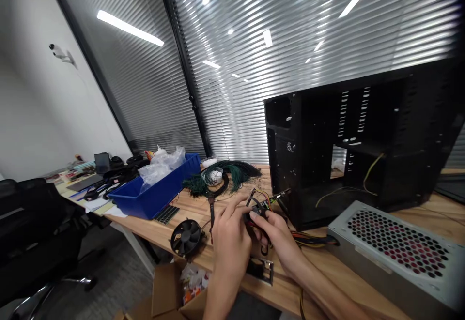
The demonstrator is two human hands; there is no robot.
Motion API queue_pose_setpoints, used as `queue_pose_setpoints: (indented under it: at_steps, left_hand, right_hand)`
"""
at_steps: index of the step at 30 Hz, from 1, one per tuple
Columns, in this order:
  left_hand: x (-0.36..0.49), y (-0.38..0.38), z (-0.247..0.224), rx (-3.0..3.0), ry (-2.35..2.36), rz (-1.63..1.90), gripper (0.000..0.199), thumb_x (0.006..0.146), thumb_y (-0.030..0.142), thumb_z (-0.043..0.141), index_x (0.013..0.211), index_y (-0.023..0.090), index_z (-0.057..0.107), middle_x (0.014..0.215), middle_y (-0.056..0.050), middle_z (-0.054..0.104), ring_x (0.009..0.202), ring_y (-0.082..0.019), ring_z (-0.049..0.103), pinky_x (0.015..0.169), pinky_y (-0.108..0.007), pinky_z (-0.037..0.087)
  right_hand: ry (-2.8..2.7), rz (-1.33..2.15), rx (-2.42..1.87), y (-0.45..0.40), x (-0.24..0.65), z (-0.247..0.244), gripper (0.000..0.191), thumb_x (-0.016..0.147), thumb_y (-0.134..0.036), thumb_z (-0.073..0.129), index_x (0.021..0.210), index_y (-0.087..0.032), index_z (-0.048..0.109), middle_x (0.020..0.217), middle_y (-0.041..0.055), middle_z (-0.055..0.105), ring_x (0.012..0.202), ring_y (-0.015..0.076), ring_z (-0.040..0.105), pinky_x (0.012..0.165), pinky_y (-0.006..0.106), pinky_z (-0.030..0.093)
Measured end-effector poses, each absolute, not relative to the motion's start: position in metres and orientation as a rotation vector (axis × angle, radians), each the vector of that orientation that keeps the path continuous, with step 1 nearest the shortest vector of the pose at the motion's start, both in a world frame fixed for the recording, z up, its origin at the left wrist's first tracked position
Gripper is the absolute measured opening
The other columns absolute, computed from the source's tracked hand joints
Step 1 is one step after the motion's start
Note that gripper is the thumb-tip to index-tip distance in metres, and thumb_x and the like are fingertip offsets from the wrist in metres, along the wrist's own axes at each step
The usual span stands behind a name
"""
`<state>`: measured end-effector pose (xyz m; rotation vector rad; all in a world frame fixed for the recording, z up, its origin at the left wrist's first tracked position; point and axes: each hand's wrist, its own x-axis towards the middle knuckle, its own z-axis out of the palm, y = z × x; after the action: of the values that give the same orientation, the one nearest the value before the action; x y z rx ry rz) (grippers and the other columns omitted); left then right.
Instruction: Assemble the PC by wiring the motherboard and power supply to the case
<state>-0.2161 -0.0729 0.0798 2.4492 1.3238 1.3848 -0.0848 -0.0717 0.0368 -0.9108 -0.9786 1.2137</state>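
The left hand and right hand meet over the surface, their fingers curled and pinching a small black wired part – partly hidden, so its exact kind is hard to tell – with red, yellow and black leads running from it. Just ahead stands an open black PC case, thin yellow wires loose inside it. A perforated silver power supply unit lies outside the case, near a bunch of power cables, and a case fan sits left of the hands – both unmounted for now. A blue plastic crate and a bundle of green wires lie further back.
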Motion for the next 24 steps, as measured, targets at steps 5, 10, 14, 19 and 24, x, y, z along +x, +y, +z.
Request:
queue_pose_setpoints:
  at_steps: [5,10,14,19,24]
  left_hand:
    - [-0.234,-0.071,0.086,2.479,1.389,1.327,0.026,0.101,0.024,0.058,0.124,0.026,0.07,0.129,-0.007,0.076,0.122,-0.027,0.07,0.103,-0.042,0.055]
    - [-0.236,-0.077,0.093,2.465,1.473,1.04,0.027,0.106,0.031,0.051,0.102,0.03,0.078,0.098,0.0,0.083,0.09,-0.022,0.078,0.075,-0.031,0.05]
    - [-0.23,-0.08,0.095,2.505,1.581,1.019,0.027,0.106,0.033,0.052,0.095,0.029,0.076,0.089,-0.001,0.083,0.083,-0.023,0.078,0.064,-0.031,0.04]
    - [-0.225,-0.085,0.095,2.555,1.671,0.949,0.029,0.106,0.034,0.05,0.09,0.028,0.074,0.084,-0.004,0.081,0.077,-0.025,0.076,0.06,-0.034,0.033]
    - [-0.223,-0.092,0.099,2.636,1.68,0.829,0.027,0.105,0.029,0.049,0.093,0.026,0.073,0.083,-0.007,0.079,0.077,-0.028,0.075,0.059,-0.034,0.034]
  right_hand:
    - [-0.896,1.238,-1.009,-0.074,-0.081,0.041,0.069,0.066,-0.084,0.08,0.07,-0.02,0.053,0.05,-0.0032,0.048,0.042,0.0078,0.037,0.04,0.021,0.024]
    - [-0.925,1.248,-1.058,-0.077,-0.078,0.046,0.064,0.07,-0.076,0.082,0.07,-0.019,0.053,0.051,-0.0053,0.043,0.043,0.0058,0.033,0.043,0.021,0.024]
    - [-0.919,1.17,-1.172,-0.076,-0.072,0.046,0.06,0.069,-0.073,0.081,0.067,-0.02,0.052,0.049,-0.0036,0.045,0.042,0.008,0.035,0.042,0.023,0.027]
    - [-0.987,1.198,-1.28,-0.076,-0.061,0.05,0.055,0.071,-0.071,0.076,0.069,-0.019,0.057,0.051,-0.0003,0.051,0.045,0.0104,0.041,0.044,0.023,0.029]
    - [-1.041,1.254,-1.304,-0.081,-0.054,0.058,0.046,0.077,-0.062,0.071,0.074,-0.016,0.065,0.056,0.0019,0.055,0.05,0.0121,0.043,0.046,0.025,0.034]
